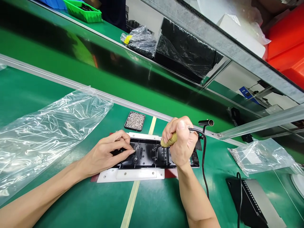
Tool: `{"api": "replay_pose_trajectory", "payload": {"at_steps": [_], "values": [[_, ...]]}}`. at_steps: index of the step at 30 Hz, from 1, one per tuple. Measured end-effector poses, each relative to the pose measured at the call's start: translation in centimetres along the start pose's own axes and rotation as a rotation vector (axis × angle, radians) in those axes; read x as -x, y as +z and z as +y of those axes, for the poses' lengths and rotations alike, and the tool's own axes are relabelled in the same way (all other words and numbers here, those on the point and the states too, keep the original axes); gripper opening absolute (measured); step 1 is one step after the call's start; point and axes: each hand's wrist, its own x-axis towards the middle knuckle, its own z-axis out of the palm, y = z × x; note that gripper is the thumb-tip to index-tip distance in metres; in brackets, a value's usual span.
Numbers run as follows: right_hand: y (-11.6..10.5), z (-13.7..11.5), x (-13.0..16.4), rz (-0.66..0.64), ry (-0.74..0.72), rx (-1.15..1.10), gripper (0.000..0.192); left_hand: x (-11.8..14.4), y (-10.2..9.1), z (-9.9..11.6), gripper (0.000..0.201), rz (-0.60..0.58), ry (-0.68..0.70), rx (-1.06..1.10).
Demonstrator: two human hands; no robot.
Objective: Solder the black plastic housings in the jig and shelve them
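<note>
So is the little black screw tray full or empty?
Full: the screw tray is covered edge to edge with small silvery screws, lying flat on the green bench.

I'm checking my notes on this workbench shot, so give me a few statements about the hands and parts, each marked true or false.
1. The right hand grips a yellow-handled corded tool. True.
2. The left hand rests on the crinkled clear plastic bag. False: its fingers press on the long black plastic panel.
3. The small black tray of silver screws lies beyond the panel. True.
4. The bench surface is red. False: it is green.
5. The tool's tip points at the panel. True.
</note>
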Motion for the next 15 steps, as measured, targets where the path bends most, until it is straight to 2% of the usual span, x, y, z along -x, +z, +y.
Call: {"api": "replay_pose_trajectory", "payload": {"at_steps": [15], "values": [[-0.18,0.07,0.12,-0.014,0.030,-0.036,0.029,0.14,-0.11,-0.04,0.013,-0.013,0.020,-0.024]]}}
